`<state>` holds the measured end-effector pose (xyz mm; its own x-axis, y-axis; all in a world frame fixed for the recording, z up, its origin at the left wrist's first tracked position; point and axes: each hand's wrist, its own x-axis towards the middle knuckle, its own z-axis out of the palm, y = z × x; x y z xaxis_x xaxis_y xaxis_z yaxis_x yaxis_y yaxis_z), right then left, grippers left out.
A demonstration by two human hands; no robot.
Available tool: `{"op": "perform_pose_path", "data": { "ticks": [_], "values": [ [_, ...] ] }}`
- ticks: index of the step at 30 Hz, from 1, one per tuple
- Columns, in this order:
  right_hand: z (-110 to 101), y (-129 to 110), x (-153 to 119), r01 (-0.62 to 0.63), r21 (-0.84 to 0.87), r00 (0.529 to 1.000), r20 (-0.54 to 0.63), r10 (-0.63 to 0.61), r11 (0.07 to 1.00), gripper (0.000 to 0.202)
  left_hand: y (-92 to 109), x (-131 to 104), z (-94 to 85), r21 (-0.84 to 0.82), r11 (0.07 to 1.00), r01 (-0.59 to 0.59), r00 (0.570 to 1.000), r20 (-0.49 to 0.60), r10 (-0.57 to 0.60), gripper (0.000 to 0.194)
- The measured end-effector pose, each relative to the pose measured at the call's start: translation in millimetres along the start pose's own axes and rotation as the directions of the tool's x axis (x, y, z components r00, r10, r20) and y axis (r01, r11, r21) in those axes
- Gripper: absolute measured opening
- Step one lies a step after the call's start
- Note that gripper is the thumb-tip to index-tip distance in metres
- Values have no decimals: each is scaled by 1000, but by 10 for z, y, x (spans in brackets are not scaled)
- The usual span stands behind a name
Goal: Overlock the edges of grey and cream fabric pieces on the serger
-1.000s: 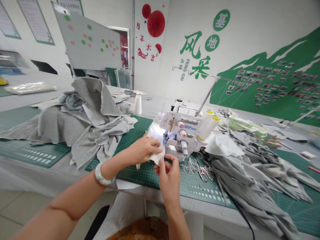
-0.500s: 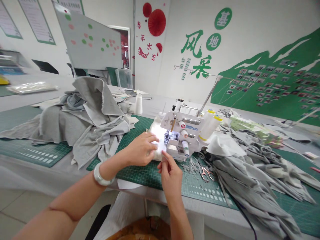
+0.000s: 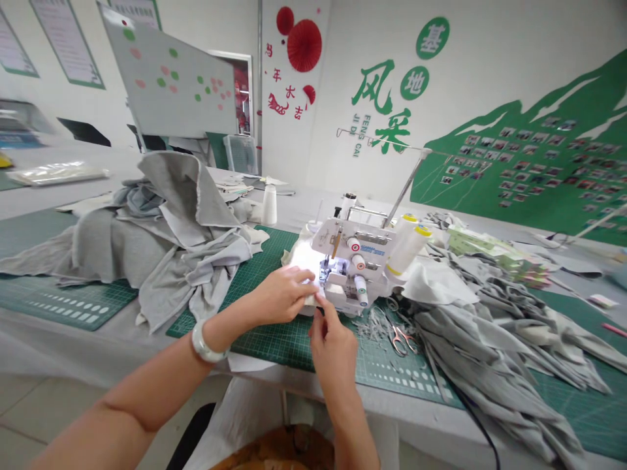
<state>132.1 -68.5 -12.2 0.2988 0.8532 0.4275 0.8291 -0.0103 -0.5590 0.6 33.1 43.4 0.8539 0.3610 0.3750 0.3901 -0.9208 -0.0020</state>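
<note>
Cloth [image 3: 298,252] farther forward at near edge, left grip [image 3: 283,297] spread atop, right grip [image 3: 335,343] of unclear closure

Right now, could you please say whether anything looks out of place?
Loose grey scraps look untidy, strewn on the green cutting mat by the sewing machine, with scissors lying right by them; nothing looks plainly damaged.

A whiteboard [image 3: 181,121] is dotted with green and pink stickers [image 3: 128,34]. Green-edged posters [image 3: 63,39] hang left of the whiteboard, and red paper fans [image 3: 304,46] hang right of it. A translucent plastic bin [image 3: 240,155] stands beneath its right end. Well to its right, small photographs [image 3: 529,149] cover a green mountain mural [image 3: 558,209].
</note>
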Motion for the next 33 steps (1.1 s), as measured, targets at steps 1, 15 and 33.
{"op": "perform_pose_path", "data": {
  "ticks": [1, 15, 33],
  "values": [
    [6, -6, -4, 6, -39, 1000, 3, -6, 999, 38, -4, 3, 5, -13, 1000, -5, 1000, -11, 5, 29],
    [-1, -119, -6, -13, -264, 986, 159, 57, 964, 47, -107, 20, 92, -125, 992, 14, 1000, -20, -17, 37],
    [27, -114, 36, -8, -242, 975, 213, 62, 970, 54, -250, 44, 177, -315, 942, 113, 987, -76, -143, 36]
  ]
}}
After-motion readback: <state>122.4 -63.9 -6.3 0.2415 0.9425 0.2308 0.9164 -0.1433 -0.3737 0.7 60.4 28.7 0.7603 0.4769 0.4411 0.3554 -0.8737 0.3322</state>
